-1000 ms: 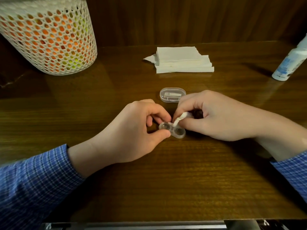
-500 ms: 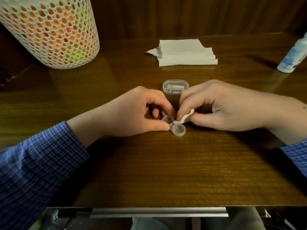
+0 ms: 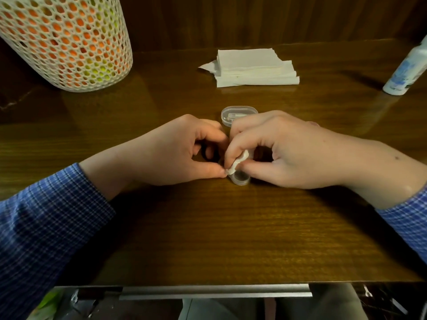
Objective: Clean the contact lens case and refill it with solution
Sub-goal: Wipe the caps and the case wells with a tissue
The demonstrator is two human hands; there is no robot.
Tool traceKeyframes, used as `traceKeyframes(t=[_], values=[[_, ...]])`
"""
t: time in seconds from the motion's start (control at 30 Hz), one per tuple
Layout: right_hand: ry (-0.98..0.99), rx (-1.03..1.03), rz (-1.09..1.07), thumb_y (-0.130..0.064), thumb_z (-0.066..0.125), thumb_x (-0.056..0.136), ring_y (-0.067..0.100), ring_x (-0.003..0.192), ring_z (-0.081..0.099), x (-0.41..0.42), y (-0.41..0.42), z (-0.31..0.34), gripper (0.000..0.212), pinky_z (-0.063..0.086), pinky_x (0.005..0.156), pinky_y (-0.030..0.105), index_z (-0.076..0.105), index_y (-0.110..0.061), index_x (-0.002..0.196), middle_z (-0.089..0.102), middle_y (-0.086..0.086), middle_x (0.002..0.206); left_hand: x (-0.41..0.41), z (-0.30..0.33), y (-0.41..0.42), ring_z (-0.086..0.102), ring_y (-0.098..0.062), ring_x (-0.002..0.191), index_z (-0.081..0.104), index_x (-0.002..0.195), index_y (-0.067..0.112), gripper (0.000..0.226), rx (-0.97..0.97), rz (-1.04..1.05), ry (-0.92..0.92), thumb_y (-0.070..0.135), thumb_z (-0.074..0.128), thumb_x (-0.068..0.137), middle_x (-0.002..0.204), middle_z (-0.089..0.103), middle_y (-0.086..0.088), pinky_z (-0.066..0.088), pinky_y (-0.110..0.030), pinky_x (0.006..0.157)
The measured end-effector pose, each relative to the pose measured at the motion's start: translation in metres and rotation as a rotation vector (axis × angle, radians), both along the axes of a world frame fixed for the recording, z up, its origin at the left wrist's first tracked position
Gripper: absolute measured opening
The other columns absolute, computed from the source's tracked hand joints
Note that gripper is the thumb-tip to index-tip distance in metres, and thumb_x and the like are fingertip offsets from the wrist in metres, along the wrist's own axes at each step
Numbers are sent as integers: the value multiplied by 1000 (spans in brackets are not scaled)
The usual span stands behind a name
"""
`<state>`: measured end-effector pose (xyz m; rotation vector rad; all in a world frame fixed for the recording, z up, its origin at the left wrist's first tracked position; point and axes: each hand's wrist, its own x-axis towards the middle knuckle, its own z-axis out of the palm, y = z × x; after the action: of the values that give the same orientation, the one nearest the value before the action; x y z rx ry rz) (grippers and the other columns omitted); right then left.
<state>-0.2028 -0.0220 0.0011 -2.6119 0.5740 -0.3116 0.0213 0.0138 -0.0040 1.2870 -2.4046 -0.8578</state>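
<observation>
A clear two-well contact lens case (image 3: 241,179) lies on the wooden table (image 3: 208,227). Only its near well shows; the far well is hidden under fingers. My left hand (image 3: 178,153) pinches the case's left side between thumb and forefinger. My right hand (image 3: 284,151) grips a small rolled piece of white tissue (image 3: 238,162), whose tip presses down onto the hidden far well. A white solution bottle (image 3: 407,70) with a blue label stands at the far right edge.
A clear oval lid or box (image 3: 238,113) lies just behind my hands. A stack of white tissues (image 3: 254,68) sits at the back centre. A white perforated basket (image 3: 62,40) stands at the back left. The table's front edge carries a metal strip (image 3: 215,292).
The tissue tip has shifted from between the wells onto the far well. My hands have drawn closer together, and the far well is now covered.
</observation>
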Motion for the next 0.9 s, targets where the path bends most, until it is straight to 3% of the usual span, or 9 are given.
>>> traceKeyframes(t=[0.17,0.3,0.57,0.7,0.9], values=[[74,38,-29,-26,66,93,8,89,61,-4,-2,7,14,51,74,27,77,-32,100,63,-14,96,-2,2,0,59,-10,80,67,97,48,18,-17,7,-8,37,75,85,91,62,14,48,-17,64],[97,110,-97,-31,65,92,12,85,64,-10,-4,8,14,54,73,36,78,-32,96,68,-11,92,-1,0,2,62,-9,85,75,106,37,23,-17,44,11,33,76,83,96,67,13,48,-12,67],[44,206,-219,-35,67,93,19,71,66,-3,0,4,10,56,67,43,77,-37,91,72,-3,78,-7,0,9,65,-5,86,76,104,32,22,-81,144,11,28,81,83,92,69,16,51,-13,68],[72,217,-305,-36,69,91,13,70,69,-8,4,9,10,56,61,36,79,-37,88,75,-9,77,-13,-1,21,65,-2,88,77,105,31,23,-139,245,-1,28,82,83,88,68,18,50,-8,69],[-9,242,-521,-38,74,86,15,73,71,-6,13,3,8,63,70,41,80,-37,81,75,-14,74,-28,-10,36,57,15,91,76,101,34,18,-224,441,-10,34,82,84,78,62,24,44,0,61]])
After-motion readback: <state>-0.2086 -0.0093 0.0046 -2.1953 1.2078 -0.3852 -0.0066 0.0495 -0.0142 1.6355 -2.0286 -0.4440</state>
